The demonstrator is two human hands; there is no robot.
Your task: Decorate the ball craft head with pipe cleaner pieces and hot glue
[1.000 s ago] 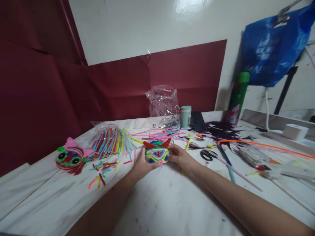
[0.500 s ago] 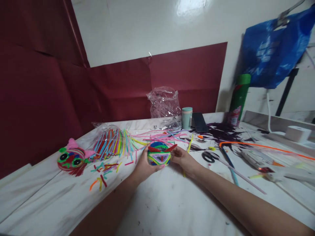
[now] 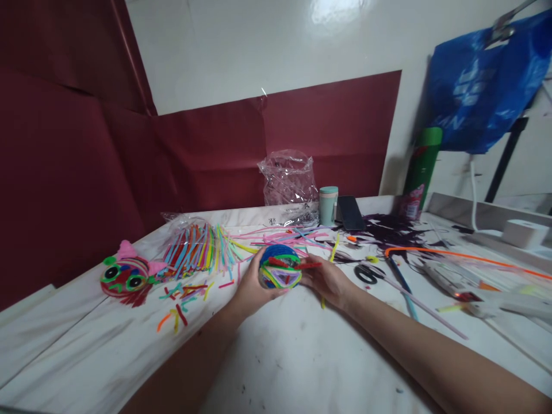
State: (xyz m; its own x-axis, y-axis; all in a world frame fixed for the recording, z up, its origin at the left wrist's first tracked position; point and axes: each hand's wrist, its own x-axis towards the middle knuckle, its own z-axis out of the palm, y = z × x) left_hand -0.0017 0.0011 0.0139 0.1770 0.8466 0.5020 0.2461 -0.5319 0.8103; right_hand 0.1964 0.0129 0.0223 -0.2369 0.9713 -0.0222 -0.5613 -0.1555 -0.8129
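A round ball (image 3: 280, 253) wrapped in blue, green and yellow pipe cleaners is held just above the table. A lilac-edged triangle shows on its near side. My left hand (image 3: 252, 287) wraps its left side, thumb low in front. Against the right side are the closed fingers of my right hand (image 3: 323, 279), their tips partly hidden. A red pipe cleaner (image 3: 308, 265) runs across the ball and sticks out over the right fingers. Left of my hands lie cut pipe-cleaner pieces (image 3: 181, 313) and a finished-looking pink and red pipe-cleaner animal head (image 3: 125, 279) with big eyes.
Behind the hands lie a bagged pipe-cleaner bundle (image 3: 194, 250) and loose pink strands (image 3: 280, 234). A cup (image 3: 328, 207) and phone (image 3: 351, 213) stand at the back. To the right are black-handled scissors (image 3: 366, 274), an orange pipe cleaner (image 3: 452, 252) and a white glue gun (image 3: 495, 302).
The ball has turned slightly in my hands, showing more blue on top. The red pipe cleaner's right end has swung lower and further right. The right hand has shifted slightly.
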